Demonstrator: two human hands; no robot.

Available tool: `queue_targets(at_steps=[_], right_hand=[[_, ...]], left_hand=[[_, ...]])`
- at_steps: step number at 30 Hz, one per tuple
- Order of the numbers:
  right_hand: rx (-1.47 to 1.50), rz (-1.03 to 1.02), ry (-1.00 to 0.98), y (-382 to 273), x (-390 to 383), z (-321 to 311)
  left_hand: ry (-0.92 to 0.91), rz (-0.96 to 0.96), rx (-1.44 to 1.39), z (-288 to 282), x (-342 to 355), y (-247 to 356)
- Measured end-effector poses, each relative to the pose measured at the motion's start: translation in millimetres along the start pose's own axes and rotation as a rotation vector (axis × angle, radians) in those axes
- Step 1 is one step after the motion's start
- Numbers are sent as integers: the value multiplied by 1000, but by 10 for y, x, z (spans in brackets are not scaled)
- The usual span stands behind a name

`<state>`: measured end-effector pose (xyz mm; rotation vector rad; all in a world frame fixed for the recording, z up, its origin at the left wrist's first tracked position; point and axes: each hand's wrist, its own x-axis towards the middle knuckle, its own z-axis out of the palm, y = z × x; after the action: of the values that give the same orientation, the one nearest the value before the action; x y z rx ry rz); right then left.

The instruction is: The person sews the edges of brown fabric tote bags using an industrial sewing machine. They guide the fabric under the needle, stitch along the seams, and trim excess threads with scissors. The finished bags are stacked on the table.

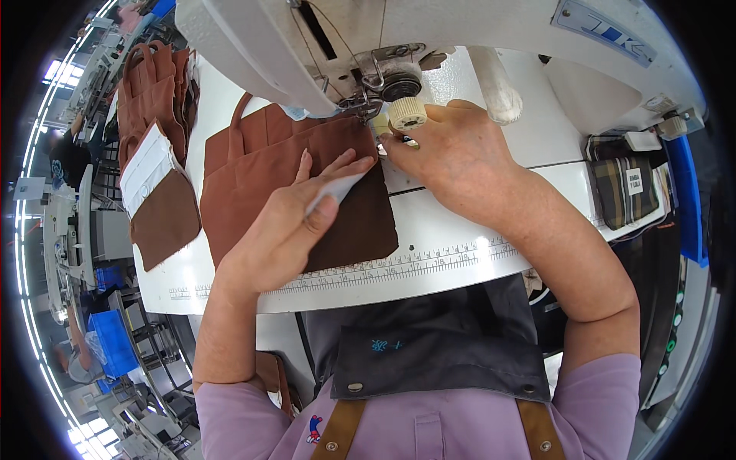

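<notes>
A brown fabric bag piece with a strap handle lies flat on the white sewing machine table, its upper right edge beneath the machine head. My left hand rests on it, fingers stretched toward the needle area. Between its thumb and fingers sits a thin white slip, paper or cloth. Beside the needle area and the cream knob, my right hand is closed, its fingers curled. What it grips, if anything, is hidden. The sewing machine stands over the bag's far right corner.
More brown bag pieces are stacked at the left, with a white-and-brown panel nearer me. A printed ruler runs along the table's front edge. Dark plaid fabric lies at the right, near a blue bin.
</notes>
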<state>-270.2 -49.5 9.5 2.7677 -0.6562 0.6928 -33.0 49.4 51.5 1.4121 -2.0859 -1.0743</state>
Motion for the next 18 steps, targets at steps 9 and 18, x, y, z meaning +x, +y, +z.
queue_targets(at_steps=[9,18], right_hand=[[26,8,30,17,-41,9],[177,186,107,46,-71,2]], left_hand=[[46,77,646,275,8,136],[171,163,569,389,-19,-95]])
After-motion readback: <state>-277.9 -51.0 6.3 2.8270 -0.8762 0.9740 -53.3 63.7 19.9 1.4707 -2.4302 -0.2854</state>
